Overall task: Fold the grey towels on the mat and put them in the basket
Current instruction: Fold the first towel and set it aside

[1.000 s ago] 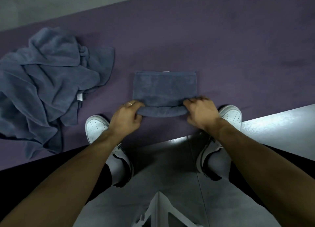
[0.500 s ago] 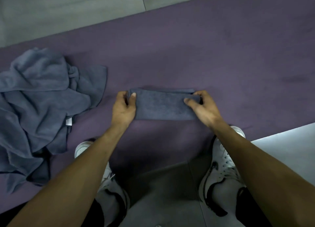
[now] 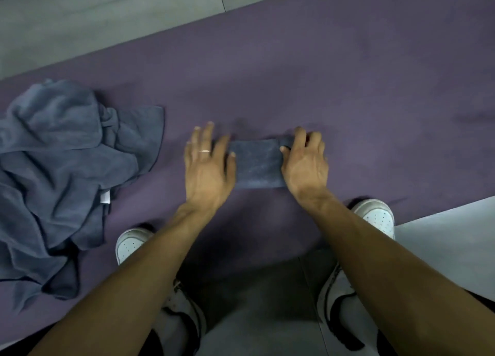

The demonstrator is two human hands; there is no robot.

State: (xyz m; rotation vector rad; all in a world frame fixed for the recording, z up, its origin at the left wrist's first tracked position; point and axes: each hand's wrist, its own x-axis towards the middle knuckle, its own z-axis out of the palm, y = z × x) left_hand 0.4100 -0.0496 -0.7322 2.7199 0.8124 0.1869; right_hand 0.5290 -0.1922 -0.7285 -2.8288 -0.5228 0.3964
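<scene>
Left hand (image 3: 207,168): flat, fingers straight, on folded towel's (image 3: 257,164) left end
Right hand (image 3: 305,165): curled, gripping right end
Pile (image 3: 61,173): mat's (image 3: 348,74) left edge; white tag (image 3: 105,196) unreadable

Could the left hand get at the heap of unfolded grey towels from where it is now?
Probably yes. The left hand lies flat with straight fingers on the folded towel's left end, holding nothing, and only bare purple mat lies between it and the heap of unfolded towels.

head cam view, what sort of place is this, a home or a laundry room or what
Hard to say for sure: an indoor floor, perhaps a home or a studio set up for folding. A purple mat lies on grey floor tiles, and a heap of grey towels sits on it beside one folded towel.
</scene>
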